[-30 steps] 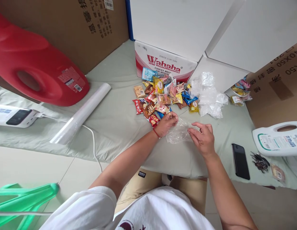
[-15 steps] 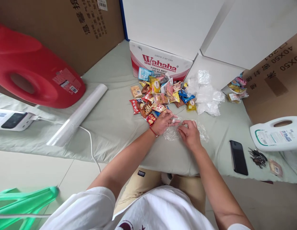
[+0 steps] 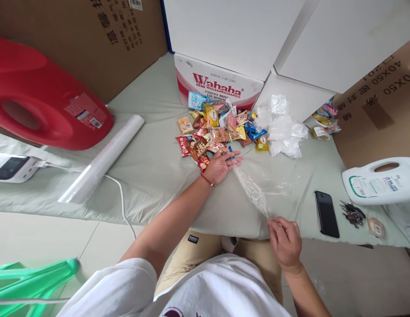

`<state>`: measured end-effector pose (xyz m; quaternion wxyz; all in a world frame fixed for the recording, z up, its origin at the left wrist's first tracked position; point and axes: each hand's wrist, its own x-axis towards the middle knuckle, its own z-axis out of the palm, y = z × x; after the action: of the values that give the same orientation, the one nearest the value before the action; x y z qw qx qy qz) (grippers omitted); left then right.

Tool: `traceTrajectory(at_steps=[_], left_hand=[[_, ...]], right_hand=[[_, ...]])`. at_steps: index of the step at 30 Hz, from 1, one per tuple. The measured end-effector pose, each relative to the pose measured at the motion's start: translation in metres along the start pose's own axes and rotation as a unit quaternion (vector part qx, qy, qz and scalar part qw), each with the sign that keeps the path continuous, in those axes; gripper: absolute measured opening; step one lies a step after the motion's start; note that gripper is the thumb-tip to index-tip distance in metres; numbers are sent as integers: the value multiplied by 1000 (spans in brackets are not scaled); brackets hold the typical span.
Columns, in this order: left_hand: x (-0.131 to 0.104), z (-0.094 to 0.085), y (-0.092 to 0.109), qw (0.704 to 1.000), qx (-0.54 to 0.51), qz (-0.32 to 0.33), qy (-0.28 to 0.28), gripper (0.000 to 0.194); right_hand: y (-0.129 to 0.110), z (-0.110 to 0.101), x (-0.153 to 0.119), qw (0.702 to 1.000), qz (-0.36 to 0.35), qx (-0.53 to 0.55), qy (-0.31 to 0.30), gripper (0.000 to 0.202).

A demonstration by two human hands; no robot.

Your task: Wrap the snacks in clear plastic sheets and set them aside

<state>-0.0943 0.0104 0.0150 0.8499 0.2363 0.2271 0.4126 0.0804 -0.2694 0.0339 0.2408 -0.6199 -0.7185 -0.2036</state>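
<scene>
A sheet of clear, crinkled plastic, likely a thin bag, stretches slantwise between my two hands over the cloth-covered surface. My left hand, with a red cord at its wrist, has its fingers partly spread and the film's upper end caught at them. Down at the front edge, my right hand pinches the lower corner of the film. Just beyond my left hand lies a heap of small wrapped snacks in red, yellow, blue and brown wrappers. To the right of the heap sits a pile of bunched clear plastic bags.
A Wahaha carton stands behind the snacks. At left are a red jug, a plastic film roll and a white cable. At right lie a phone, keys, a wrapped snack and a white bottle.
My right hand has moved down toward the front edge, drawing the clear plastic out into a long, taut strip. My left hand has stayed near the snack heap, its fingers slightly more extended.
</scene>
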Motion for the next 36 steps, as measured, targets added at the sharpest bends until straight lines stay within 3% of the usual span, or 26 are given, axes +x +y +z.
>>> traceTrajectory(at_steps=[4, 7, 9, 11, 13, 15, 16, 18, 20, 22, 23, 24, 26, 28, 30, 32, 36], left_hand=[[-7, 3, 6, 999, -1, 20, 36, 31], [-16, 7, 9, 981, 160, 53, 98, 23], [-28, 15, 13, 931, 308, 119, 153, 22], [-42, 29, 19, 849, 446, 226, 173, 35], [-55, 48, 24, 738, 579, 329, 110, 50], [-58, 70, 23, 619, 689, 375, -39, 62], [-55, 80, 19, 577, 718, 371, -121, 68], [-40, 93, 6, 517, 749, 322, -260, 79], [-18, 95, -8, 492, 773, 229, -329, 74], [0, 88, -16, 515, 776, 142, -336, 37], [6, 82, -15, 552, 757, 124, -326, 19], [9, 75, -12, 600, 728, 120, -308, 13], [7, 58, -2, 698, 657, 130, -252, 21], [-4, 42, 10, 768, 607, 125, -161, 28], [-19, 28, 15, 815, 568, 102, -52, 37], [-34, 18, 11, 850, 523, 63, 30, 41], [-56, 13, -15, 912, 399, 5, 98, 41]], right_hand=[[-16, 1, -24, 999, 33, 21, -11, 20], [-20, 6, -30, 998, 44, 44, -29, 15], [-18, 10, -30, 996, 48, 64, -46, 14], [-14, 14, -28, 993, 48, 88, -61, 17], [-11, 18, -25, 990, 42, 112, -75, 21], [-11, 20, -23, 987, 32, 133, -79, 24], [-11, 21, -21, 986, 26, 142, -81, 25], [-12, 21, -20, 984, 16, 154, -86, 26], [-11, 18, -21, 984, 13, 151, -89, 27], [-8, 14, -26, 987, 19, 137, -87, 28], [-5, 11, -29, 988, 24, 129, -84, 28], [-1, 9, -33, 989, 30, 121, -81, 27], [10, 2, -41, 990, 43, 112, -75, 25], [26, -5, -48, 987, 61, 122, -79, 20], [44, -11, -50, 975, 102, 163, -113, 18], [63, -15, -45, 943, 188, 236, -140, 26], [82, -3, -13, 840, 339, 402, -136, 59]])
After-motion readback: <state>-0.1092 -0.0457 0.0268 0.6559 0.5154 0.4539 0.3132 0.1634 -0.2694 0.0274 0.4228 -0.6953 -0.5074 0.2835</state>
